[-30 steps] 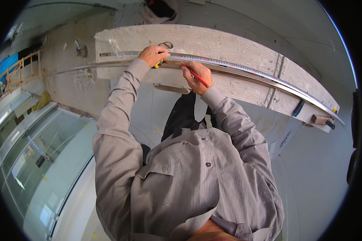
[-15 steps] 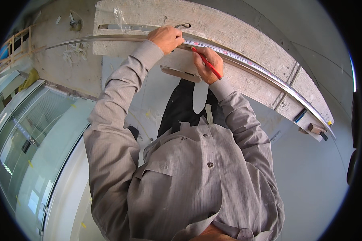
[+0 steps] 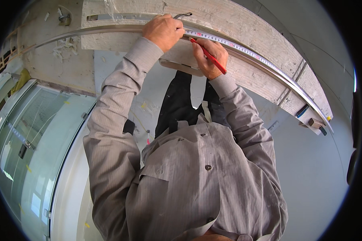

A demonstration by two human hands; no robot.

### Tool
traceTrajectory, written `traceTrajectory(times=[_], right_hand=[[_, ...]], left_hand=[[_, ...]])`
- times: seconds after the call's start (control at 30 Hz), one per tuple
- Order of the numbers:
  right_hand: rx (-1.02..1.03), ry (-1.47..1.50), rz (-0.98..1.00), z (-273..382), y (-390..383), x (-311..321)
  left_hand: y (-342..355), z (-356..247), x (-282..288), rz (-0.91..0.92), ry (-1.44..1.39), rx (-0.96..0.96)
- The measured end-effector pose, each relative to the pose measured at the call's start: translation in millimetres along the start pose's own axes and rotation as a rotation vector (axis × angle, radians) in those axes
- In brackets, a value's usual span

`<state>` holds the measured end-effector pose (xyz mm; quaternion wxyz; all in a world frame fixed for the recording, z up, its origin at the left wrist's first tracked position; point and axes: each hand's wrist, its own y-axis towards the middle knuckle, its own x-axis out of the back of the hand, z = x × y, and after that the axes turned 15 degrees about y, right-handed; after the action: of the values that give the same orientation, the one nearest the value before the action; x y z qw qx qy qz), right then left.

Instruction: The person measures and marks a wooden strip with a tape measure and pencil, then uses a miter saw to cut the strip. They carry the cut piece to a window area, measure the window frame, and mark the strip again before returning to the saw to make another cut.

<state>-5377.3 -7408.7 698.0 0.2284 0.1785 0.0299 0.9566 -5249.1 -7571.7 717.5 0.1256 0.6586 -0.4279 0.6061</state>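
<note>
A long, narrow metal strip (image 3: 88,30) lies along a worn, plaster-spotted wooden plank (image 3: 253,38). A white tape measure blade (image 3: 233,46) stretches over it toward the right end. My left hand (image 3: 161,33) is closed around the tape measure at the blade's left end; its case is mostly hidden, and a dark wrist strap (image 3: 183,15) loops out beyond the fingers. My right hand (image 3: 207,60) grips a red pencil (image 3: 216,63), its tip at the strip's near edge, just right of my left hand.
A wooden block with a dark end (image 3: 315,123) and a blue-black tool (image 3: 302,111) sit at the plank's right end. Glass panels (image 3: 40,160) stand at left. Scraps (image 3: 66,46) lie on the floor at far left. A slotted, pale bench part (image 3: 181,67) juts toward my legs.
The view has shifted slightly, so the plank and strip sit a little higher and further left. Both hands keep their holds; the pencil tip stays near the strip's edge.
</note>
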Motion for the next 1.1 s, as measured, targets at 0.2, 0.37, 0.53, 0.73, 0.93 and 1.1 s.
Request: traceTrajectory(times=[0.2,0.37,0.53,0.73,0.93,1.1], right_hand=[[0.024,-0.039,-0.017,-3,-3,-7],[0.078,-0.068,-0.015,-3,-2,-7],[0.153,-0.039,-0.034,-8,-5,-6],[0.172,-0.002,-0.058,-11,-9,-9],[0.199,0.009,-0.025,-6,-1,-9],[0.201,0.001,-0.014,-8,0,-13]], left_hand=[[-1,11,-8,-0.088,-0.024,-0.079],[-2,9,-9,-0.092,-0.066,-0.071],[-1,11,-8,-0.074,-0.094,-0.08],[-1,12,-5,-0.057,-0.069,-0.101],[-2,11,-7,-0.106,-0.035,-0.133],[-6,7,-14,-0.184,-0.023,-0.133]])
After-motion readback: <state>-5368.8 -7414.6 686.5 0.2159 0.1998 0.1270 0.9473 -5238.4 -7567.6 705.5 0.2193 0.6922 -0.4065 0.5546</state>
